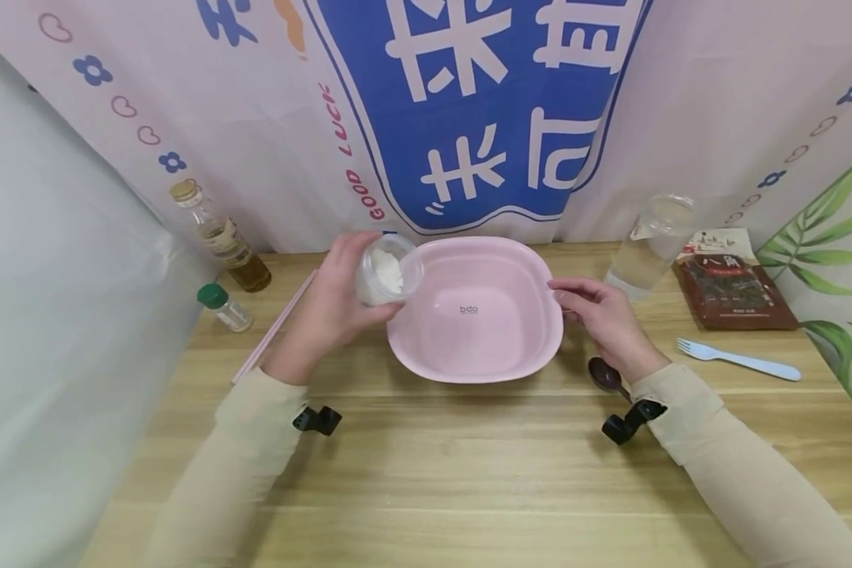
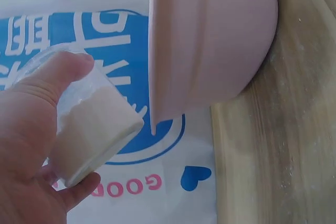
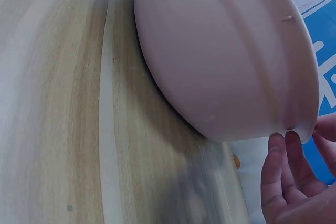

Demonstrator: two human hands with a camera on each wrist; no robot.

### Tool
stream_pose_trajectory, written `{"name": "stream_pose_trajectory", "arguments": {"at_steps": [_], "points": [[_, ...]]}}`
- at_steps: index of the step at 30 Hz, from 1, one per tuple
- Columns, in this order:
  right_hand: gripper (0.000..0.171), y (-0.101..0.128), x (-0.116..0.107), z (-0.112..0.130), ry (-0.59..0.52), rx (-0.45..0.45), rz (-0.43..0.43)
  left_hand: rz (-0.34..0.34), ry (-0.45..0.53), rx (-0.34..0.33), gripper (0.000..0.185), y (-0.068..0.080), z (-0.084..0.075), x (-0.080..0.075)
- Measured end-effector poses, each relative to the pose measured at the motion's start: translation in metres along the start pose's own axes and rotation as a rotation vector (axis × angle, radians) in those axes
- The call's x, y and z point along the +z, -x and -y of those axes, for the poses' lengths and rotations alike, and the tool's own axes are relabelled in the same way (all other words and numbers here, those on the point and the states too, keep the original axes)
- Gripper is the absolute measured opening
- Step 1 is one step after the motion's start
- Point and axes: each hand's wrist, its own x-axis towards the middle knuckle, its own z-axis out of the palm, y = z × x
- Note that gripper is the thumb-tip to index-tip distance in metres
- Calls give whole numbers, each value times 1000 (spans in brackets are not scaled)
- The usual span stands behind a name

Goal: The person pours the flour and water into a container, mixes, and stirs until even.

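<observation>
A pink basin (image 1: 468,355) stands on the table, bare inside except for small dark lettering on its bottom. My left hand (image 1: 326,304) grips a clear plastic cup (image 2: 97,129) of white powder (image 1: 386,270), thumb on one side and fingers round the other. That cup is tilted at the basin's left rim, and the powder lies inside it. At the opposite side, my right hand (image 1: 607,323) pinches the basin's rim, with fingertips (image 3: 293,137) under the lip and the thumb above.
Left of the basin are an oil bottle (image 1: 234,256), a green-capped shaker (image 1: 226,308) and pink chopsticks (image 1: 273,331). To the right stand a clear container of water (image 1: 642,252) and a brown spice packet (image 1: 734,292). A blue fork (image 1: 741,360) and dark spoon (image 1: 606,372) lie nearer.
</observation>
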Motion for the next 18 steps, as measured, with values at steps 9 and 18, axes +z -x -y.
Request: {"name": "stream_pose_trajectory", "arguments": {"at_steps": [9, 18], "points": [[41, 1, 0, 1, 2, -17, 8, 32, -133, 60, 98, -7, -13, 6], [42, 1, 0, 2, 4, -7, 10, 48, -316, 133, 99, -11, -21, 14]]}}
